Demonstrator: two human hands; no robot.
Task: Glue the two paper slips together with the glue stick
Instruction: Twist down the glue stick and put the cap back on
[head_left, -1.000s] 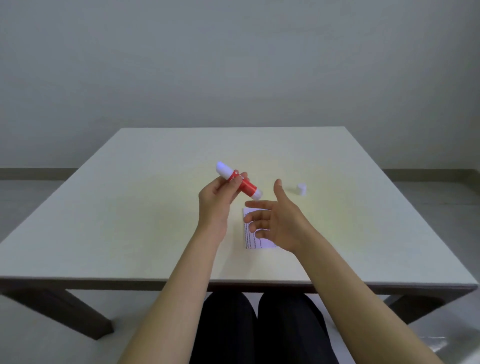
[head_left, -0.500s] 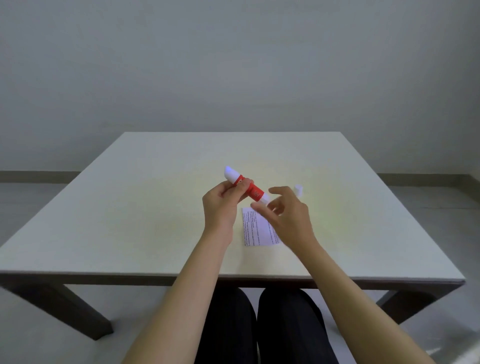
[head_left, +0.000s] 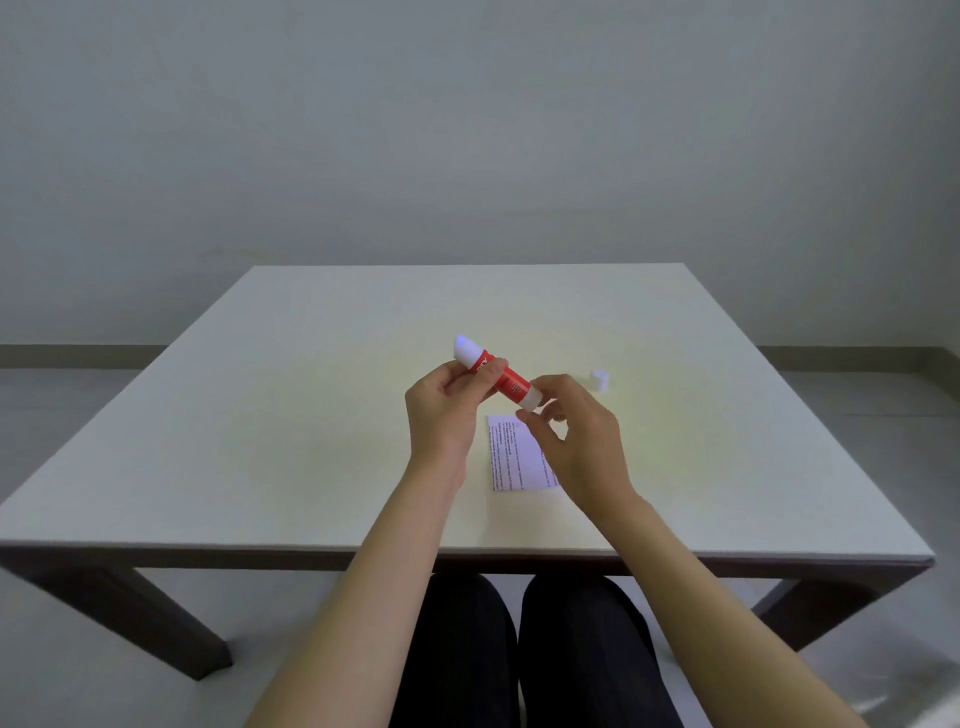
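I see left hand (head_left: 451, 410) pinching stick (head_left: 498, 376) mid-barrel; axis runs far-left to near-right; right fingertips (head_left: 540, 387) pinching near end.

Glue stick (head_left: 501, 376) between both hands

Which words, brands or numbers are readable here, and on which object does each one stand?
None can be quoted.
Paper slip: lines of small black print, too small to read.
Glue stick in left hand and right hand: white print on red label, blurred.
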